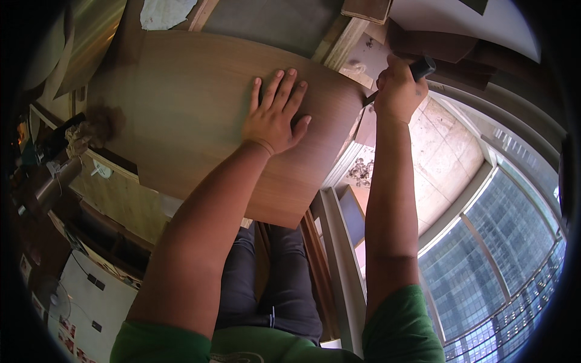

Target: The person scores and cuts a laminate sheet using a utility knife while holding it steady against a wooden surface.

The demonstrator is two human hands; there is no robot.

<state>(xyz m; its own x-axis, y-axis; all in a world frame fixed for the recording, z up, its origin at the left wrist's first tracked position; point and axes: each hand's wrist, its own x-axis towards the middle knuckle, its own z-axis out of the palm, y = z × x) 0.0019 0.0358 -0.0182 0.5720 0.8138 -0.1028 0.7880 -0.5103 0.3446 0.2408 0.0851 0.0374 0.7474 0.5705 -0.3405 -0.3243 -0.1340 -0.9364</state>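
A large brown wood-grain panel lies flat in front of me. My left hand rests palm down on its surface, fingers spread and holding nothing. At the panel's right corner, my right hand is closed around a tool with a thick black handle. The handle sticks out past the thumb side of the fist. From the other side a narrow dark blade meets the panel's edge; whether it is a file or a chisel I cannot tell.
Light wooden strips run beneath and beyond the panel. Shavings lie on the pale tiled floor at the right, near a large window. A crumpled cloth is at the left, and a white sheet at the far edge.
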